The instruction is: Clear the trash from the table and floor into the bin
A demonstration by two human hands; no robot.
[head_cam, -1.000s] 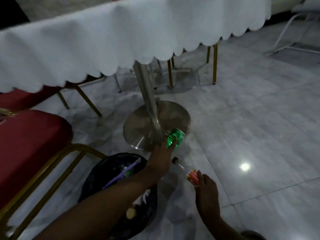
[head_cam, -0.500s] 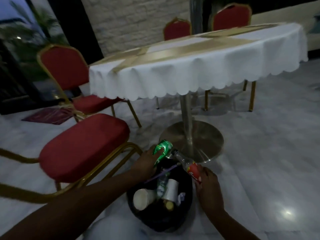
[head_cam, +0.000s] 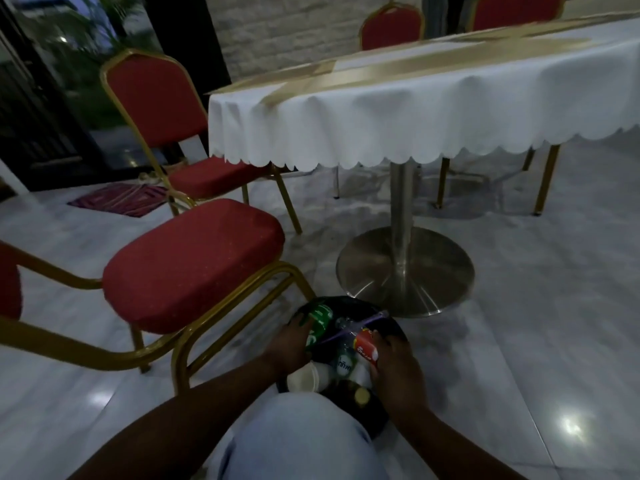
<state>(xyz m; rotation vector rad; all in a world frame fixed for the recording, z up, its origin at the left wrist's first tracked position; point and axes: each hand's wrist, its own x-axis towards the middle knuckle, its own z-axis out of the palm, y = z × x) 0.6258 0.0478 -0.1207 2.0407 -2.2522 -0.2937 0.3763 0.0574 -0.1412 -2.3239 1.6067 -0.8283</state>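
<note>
**Two bottles held over the bin**

The left hand (head_cam: 289,344) grips a green bottle (head_cam: 319,323); the right hand (head_cam: 394,363) grips a red-labelled bottle (head_cam: 365,345). Both hang above the open black bin (head_cam: 393,329). Next, likely, both grips loosen to drop them.

Red chairs (head_cam: 194,261) (gold frames), white-clothed table (head_cam: 415,109), marble floor (head_cam: 536,306).
</note>
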